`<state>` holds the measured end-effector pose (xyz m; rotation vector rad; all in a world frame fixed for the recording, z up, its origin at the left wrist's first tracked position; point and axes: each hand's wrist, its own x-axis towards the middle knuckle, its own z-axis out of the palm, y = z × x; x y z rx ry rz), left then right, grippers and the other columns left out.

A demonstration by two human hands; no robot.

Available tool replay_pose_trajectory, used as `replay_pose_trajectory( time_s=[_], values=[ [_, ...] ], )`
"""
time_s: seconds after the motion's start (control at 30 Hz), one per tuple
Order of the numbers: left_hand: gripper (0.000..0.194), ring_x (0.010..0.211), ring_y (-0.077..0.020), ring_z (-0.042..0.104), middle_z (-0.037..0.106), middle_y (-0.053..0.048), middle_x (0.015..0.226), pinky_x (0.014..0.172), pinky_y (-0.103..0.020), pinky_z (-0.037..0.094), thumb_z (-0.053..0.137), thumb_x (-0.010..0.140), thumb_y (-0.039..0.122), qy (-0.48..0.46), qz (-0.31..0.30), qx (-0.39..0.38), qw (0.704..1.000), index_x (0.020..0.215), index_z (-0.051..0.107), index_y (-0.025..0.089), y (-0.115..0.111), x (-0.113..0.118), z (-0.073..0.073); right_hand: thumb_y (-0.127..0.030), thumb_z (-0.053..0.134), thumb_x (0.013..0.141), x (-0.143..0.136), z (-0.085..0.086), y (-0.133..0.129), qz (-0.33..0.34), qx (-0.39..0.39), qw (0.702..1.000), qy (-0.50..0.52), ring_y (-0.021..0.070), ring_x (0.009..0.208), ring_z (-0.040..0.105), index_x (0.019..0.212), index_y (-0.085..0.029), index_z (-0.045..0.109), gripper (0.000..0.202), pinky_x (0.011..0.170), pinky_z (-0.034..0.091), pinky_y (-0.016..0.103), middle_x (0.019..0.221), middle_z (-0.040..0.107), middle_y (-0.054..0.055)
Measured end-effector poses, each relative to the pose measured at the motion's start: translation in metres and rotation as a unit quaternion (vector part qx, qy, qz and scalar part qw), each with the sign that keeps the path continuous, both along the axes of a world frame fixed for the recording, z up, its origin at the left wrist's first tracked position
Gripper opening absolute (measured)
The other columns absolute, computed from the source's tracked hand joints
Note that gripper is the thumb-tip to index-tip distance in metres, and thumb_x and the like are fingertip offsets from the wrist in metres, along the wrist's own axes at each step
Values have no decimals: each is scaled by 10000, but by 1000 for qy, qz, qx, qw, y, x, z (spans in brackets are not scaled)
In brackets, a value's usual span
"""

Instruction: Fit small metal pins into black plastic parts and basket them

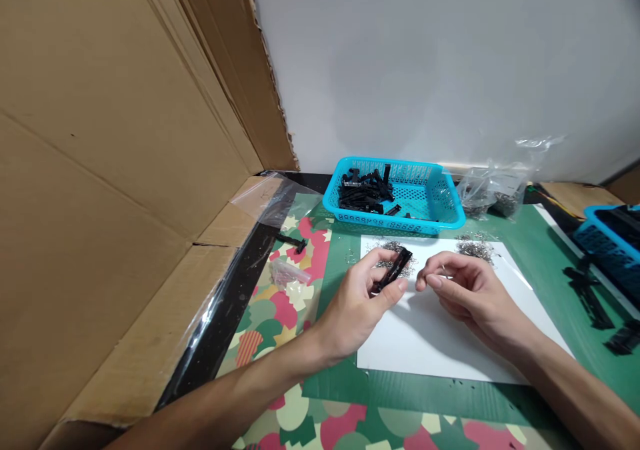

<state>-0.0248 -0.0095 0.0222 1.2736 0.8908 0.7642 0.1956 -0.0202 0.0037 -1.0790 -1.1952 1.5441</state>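
Observation:
A slim black plastic part [394, 270] is held tilted between the thumb and fingers of my left hand [356, 301], above a white sheet [415, 343]. Just to its right, my right hand [473, 295] has thumb and forefinger pinched together; whatever they hold, if anything, is too small to make out. Behind the left fingers lies a pile of small metal pieces [387, 249], partly hidden. A second metal pile [475, 249] sits near the sheet's back right corner.
A blue basket [395, 223] with several black parts stands at the back, beside plastic bags [503, 193] of metal pieces. Another blue basket [607, 243] and loose black parts [590, 297] are at the right. Cardboard [125, 170] walls the left; one black part [291, 241] lies there.

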Motion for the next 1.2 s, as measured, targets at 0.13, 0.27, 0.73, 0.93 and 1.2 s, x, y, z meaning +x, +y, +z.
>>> replay_pose_trajectory(
  time_s=[0.13,0.27,0.73,0.93,1.2],
  values=[
    [278,654,-106,491,662,0,811,608,-224,355,707,988,440,15,6,14,1000,1063,636,182,0,1,5,-458,801,916,-2,2,0,-10,6,1000,7,36,475,255,936,-201,707,274,421,156,216,860,704,32],
    [268,712,-133,559,677,-10,792,634,-229,390,745,958,420,21,9,19,1000,988,682,161,-1,2,4,-443,855,860,-4,5,-2,-36,31,999,-12,49,505,307,843,-188,729,285,430,169,224,796,603,5],
    [230,720,-113,542,714,-10,813,640,-226,378,695,992,321,100,-15,120,988,888,769,129,-4,3,7,-479,858,856,-10,-2,-4,42,-47,998,25,24,378,263,974,-188,666,368,372,123,186,682,742,25],
    [265,712,-117,526,719,-16,823,640,-240,366,637,1021,322,122,-26,124,984,885,761,132,-2,3,7,-429,850,875,-9,-3,0,58,-38,997,19,26,409,291,972,-177,701,308,391,142,186,708,747,20],
    [269,678,-124,474,570,21,709,594,-242,325,675,978,385,141,1,99,985,868,696,140,1,3,9,-381,830,896,-4,1,0,62,13,997,-34,41,473,357,898,-162,762,229,435,217,199,716,735,20]
  ],
)
